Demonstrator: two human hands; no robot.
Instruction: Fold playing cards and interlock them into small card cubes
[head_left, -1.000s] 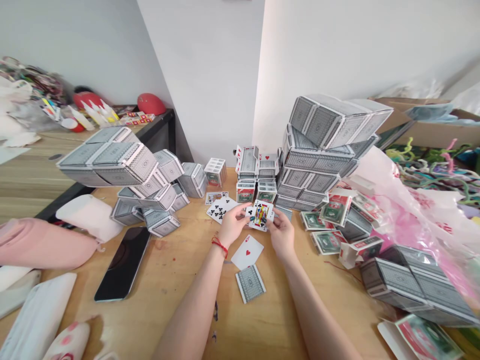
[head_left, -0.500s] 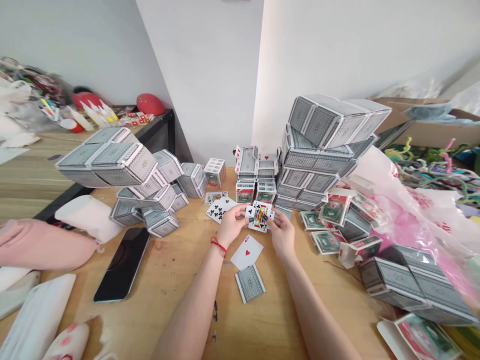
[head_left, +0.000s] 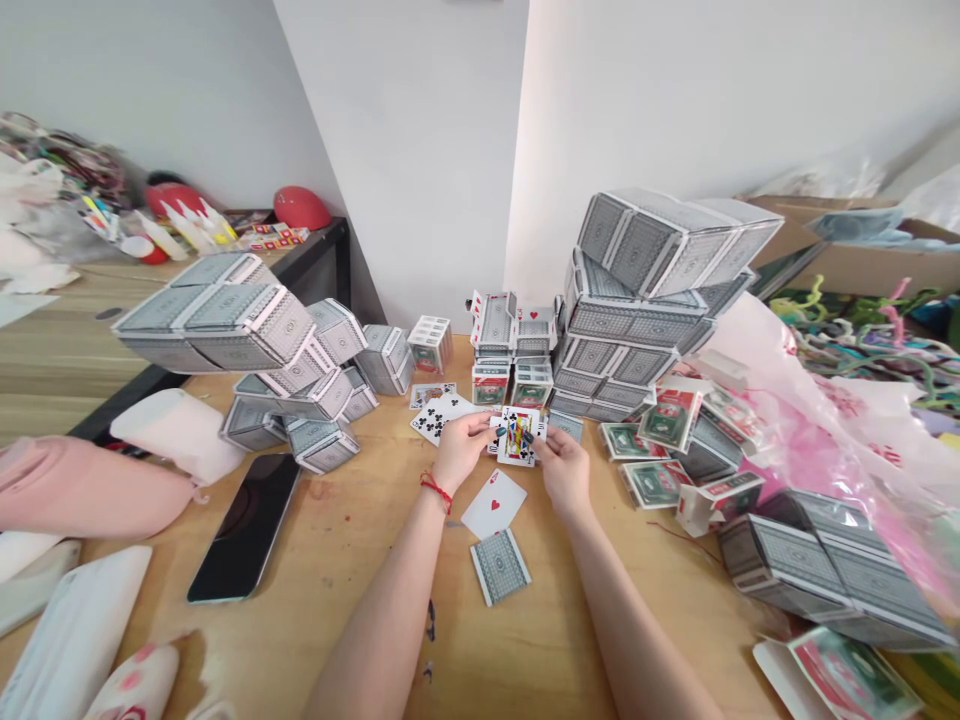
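Observation:
Between my hands is a small group of playing cards (head_left: 516,436), with a jack of clubs facing up in front. My left hand (head_left: 466,450) pinches the cards' left side, a red cord round its wrist. On the right side my right hand (head_left: 564,462) grips them, its thumb lying over the jack. Below them on the table lie an ace of hearts (head_left: 495,502) and a folded card (head_left: 501,567) with its grey patterned back up. Behind my left hand, a clubs card (head_left: 442,415) lies face up. Some card edges are hidden by my fingers.
Blocks built from folded cards stand stacked on the left (head_left: 240,325) and right (head_left: 637,310). Card boxes (head_left: 652,484) lie right of my hands, beside a pink plastic bag (head_left: 810,450). A phone (head_left: 245,530) lies at the left on the wooden table (head_left: 322,580).
The jack has shifted slightly within the group of cards as my fingers adjust on it. Both hands stay in nearly the same place, and the surrounding things are unmoved.

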